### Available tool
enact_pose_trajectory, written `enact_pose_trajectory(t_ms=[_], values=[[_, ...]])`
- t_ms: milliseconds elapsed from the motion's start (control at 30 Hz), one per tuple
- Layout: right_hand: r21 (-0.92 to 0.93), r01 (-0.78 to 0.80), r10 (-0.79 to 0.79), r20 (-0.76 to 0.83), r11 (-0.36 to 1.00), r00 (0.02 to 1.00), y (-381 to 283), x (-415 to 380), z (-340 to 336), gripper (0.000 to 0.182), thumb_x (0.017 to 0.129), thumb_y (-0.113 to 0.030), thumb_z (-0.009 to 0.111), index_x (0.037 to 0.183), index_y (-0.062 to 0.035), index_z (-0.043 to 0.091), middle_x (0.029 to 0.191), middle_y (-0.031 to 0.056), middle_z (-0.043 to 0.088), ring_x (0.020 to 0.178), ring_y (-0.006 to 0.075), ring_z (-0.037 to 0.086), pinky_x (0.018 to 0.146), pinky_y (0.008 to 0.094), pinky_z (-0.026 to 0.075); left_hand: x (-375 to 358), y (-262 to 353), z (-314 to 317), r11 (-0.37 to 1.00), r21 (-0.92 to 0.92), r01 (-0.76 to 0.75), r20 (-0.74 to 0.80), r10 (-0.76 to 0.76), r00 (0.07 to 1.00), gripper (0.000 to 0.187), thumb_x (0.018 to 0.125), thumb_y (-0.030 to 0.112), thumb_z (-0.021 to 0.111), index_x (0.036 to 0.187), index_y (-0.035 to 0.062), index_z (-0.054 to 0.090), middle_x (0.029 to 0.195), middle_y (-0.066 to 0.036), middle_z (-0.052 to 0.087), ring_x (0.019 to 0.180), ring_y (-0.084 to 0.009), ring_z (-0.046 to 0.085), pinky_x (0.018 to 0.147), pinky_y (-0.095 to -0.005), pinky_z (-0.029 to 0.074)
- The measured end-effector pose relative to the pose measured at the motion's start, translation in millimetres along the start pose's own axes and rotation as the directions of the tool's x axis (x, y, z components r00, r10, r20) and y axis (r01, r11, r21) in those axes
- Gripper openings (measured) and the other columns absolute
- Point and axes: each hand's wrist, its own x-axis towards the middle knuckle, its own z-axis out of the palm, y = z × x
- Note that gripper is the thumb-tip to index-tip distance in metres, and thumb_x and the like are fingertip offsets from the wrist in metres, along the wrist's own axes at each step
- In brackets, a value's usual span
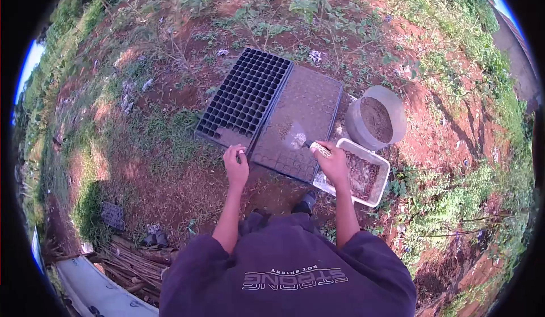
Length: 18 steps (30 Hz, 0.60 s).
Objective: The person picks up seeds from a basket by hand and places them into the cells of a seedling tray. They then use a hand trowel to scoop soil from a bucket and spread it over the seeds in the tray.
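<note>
My right hand point(332, 161) is closed round the light-coloured handle of a hand trowel point(296, 137). The trowel's blade is over the soil-filled seedling tray point(309, 93), with a small patch of loose soil or grains beside it. My left hand point(236, 161) is at the near edge of the black seedling tray point(244, 93), fingers curled against its corner. Most cells of that tray look empty; brown soil covers a few at its near end. The two trays lie side by side, the soil-filled one on the right.
A translucent round tub point(396, 115) of soil stands right of the trays. Closer to me, a white rectangular basket point(386, 178) holds brown material. Weeds and red earth surround them. My shoe point(307, 200) is near the trays; sticks point(128, 260) and a pale sheet point(91, 286) lie lower left.
</note>
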Motion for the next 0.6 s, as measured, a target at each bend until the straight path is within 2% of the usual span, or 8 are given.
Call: enact_pose_trajectory(t_ms=[67,133,200,300,367,467,533,600], values=[[-0.048,-0.044,0.045,0.030,0.998,0.999,-10,-10,26,0.032,0.083,-0.020,0.071,0.106,0.0019,0.068,0.081,0.0056,0.067,0.078,0.0094,0.060,0.070,0.0254,0.048,-5,-17,-29,1.000,0.011,0.024,-0.028,-0.024,0.999,0.014,0.092,0.009,0.051,0.097,0.0068,0.064,0.108,-0.012,0.063,0.113,-0.0317,0.053,0.101,-0.0426,0.037],[-0.006,0.015,-0.015,0.057,1.000,0.998,8,-10,55,0.031,0.083,-0.020,0.071,0.106,0.0003,0.069,0.080,0.0045,0.067,0.074,0.0089,0.059,0.067,0.0244,0.047,-6,-35,-58,0.998,0.024,0.058,0.001,-0.058,0.998,0.013,0.091,0.008,0.052,0.097,0.0073,0.064,0.107,-0.011,0.063,0.109,-0.0296,0.055,0.098,-0.0407,0.038],[-0.023,-0.003,0.004,0.053,1.000,0.999,-2,-17,78,0.034,0.081,-0.026,0.073,0.104,-0.0017,0.070,0.078,0.0101,0.069,0.071,0.0136,0.062,0.068,0.0298,0.049,-10,-50,-80,0.996,0.044,0.074,-0.014,-0.073,0.997,0.013,0.091,0.008,0.052,0.097,0.0073,0.064,0.106,-0.011,0.063,0.107,-0.0288,0.055,0.096,-0.0401,0.039],[-0.052,-0.049,0.054,0.094,0.997,0.994,-24,-26,99,0.034,0.080,-0.026,0.072,0.103,-0.0012,0.070,0.081,0.0116,0.070,0.073,0.0152,0.065,0.069,0.0304,0.050,-14,-70,-104,0.992,0.050,0.117,-0.013,-0.117,0.993,0.013,0.090,0.008,0.053,0.097,0.0072,0.064,0.104,-0.010,0.063,0.104,-0.0281,0.057,0.094,-0.0397,0.040],[-0.077,-0.066,0.074,0.109,0.995,0.991,-23,-23,113,0.034,0.080,-0.026,0.072,0.103,-0.0011,0.070,0.082,0.0124,0.071,0.074,0.0162,0.066,0.069,0.0308,0.051,-12,-78,-111,0.989,0.035,0.146,-0.007,-0.146,0.989,0.013,0.090,0.008,0.053,0.098,0.0071,0.064,0.103,-0.010,0.063,0.103,-0.0280,0.057,0.093,-0.0399,0.041],[-0.074,0.001,0.005,0.092,0.997,0.996,-9,-13,131,0.036,0.079,-0.026,0.072,0.105,-0.0020,0.070,0.084,0.0137,0.071,0.077,0.0180,0.068,0.070,0.0311,0.051,-4,-89,-107,0.991,0.049,0.122,-0.007,-0.122,0.993,0.013,0.086,0.005,0.054,0.096,0.0065,0.063,0.099,-0.011,0.063,0.100,-0.0293,0.056,0.092,-0.0407,0.040],[-0.133,-0.084,0.101,0.125,0.988,0.987,-10,-6,139,0.034,0.081,-0.026,0.072,0.106,-0.0029,0.070,0.085,0.0105,0.071,0.078,0.0118,0.063,0.072,0.0286,0.049,6,-98,-99,0.995,0.032,0.092,0.003,-0.093,0.996,0.013,0.086,0.005,0.054,0.096,0.0068,0.062,0.099,-0.011,0.063,0.099,-0.0297,0.056,0.092,-0.0414,0.040],[-0.134,-0.082,0.098,0.112,0.988,0.989,-6,4,147,0.035,0.080,-0.026,0.072,0.106,-0.0023,0.070,0.086,0.0104,0.071,0.078,0.0117,0.063,0.072,0.0287,0.049,17,-107,-90,0.997,0.018,0.071,0.036,-0.072,0.997,0.013,0.086,0.005,0.055,0.096,0.0068,0.062,0.099,-0.011,0.062,0.100,-0.0301,0.056,0.092,-0.0418,0.040]])
